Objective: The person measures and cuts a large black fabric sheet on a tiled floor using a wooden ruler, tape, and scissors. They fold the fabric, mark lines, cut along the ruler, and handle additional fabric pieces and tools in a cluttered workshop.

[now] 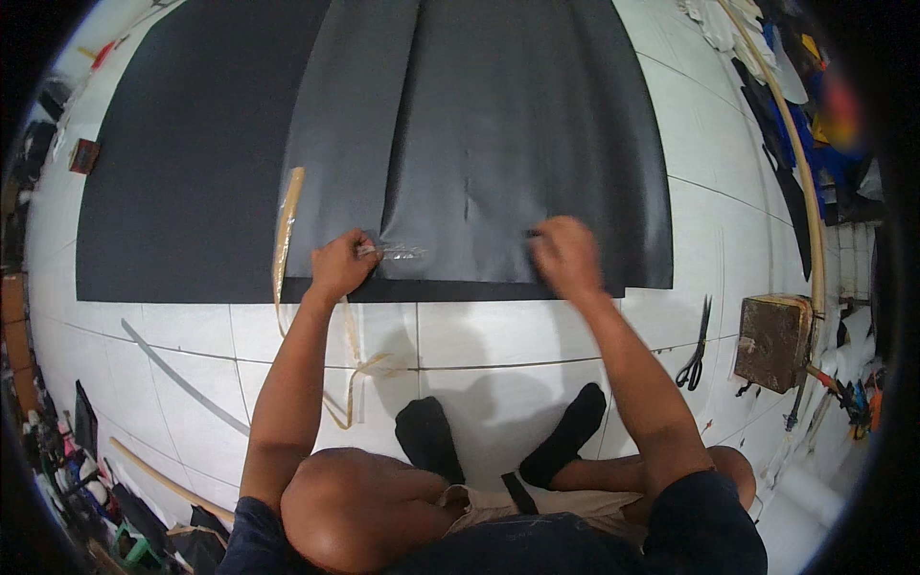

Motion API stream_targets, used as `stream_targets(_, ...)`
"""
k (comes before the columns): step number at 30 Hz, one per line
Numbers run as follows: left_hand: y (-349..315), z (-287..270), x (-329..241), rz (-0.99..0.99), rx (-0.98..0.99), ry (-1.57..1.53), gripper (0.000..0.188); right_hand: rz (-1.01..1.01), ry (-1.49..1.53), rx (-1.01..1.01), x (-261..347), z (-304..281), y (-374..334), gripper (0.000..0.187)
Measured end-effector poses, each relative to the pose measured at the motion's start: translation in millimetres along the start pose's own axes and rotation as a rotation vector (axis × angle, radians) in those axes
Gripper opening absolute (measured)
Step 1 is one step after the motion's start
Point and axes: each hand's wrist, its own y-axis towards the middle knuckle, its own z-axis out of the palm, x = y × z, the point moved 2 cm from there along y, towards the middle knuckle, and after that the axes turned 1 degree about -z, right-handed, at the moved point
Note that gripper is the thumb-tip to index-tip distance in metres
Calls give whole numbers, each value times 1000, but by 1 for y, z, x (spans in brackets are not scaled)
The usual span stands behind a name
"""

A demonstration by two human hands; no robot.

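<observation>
A large grey-black sheet (498,144) with a smooth sheen lies on top of a matt black sheet (192,192) on the floor. Near its lower edge, my left hand (343,264) pinches the left end of a shiny strip of clear tape (404,253), beside a long fold in the sheet. My right hand (568,257) is closed and slightly blurred over the sheet's lower right part. A small dark bit shows at its fingertips, too little to name. Left of my left hand, a shiny yellowish strip (286,230) lies along the sheet's edge.
Black scissors (697,350) and a worn brown block (772,340) lie right on the white tiled floor (498,340). A thin grey strip (187,379) and a wooden stick (172,482) lie left. A long pole (795,144) runs along the cluttered right side.
</observation>
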Motion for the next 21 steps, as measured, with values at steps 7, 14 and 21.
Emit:
stream_targets(7, 3, -3, -15, -13, 48, 30, 32, -303, 153, 150, 139, 128, 15, 40)
stream_targets(14, 2, -44, 9, -108, 321, -111, 19, -207, 16, 255, 159, 135, 22, 45)
stream_targets(21, -8, -57, 42, -175, 253, -316, 14, -202, -74, 361, 169, 129, 26, 47)
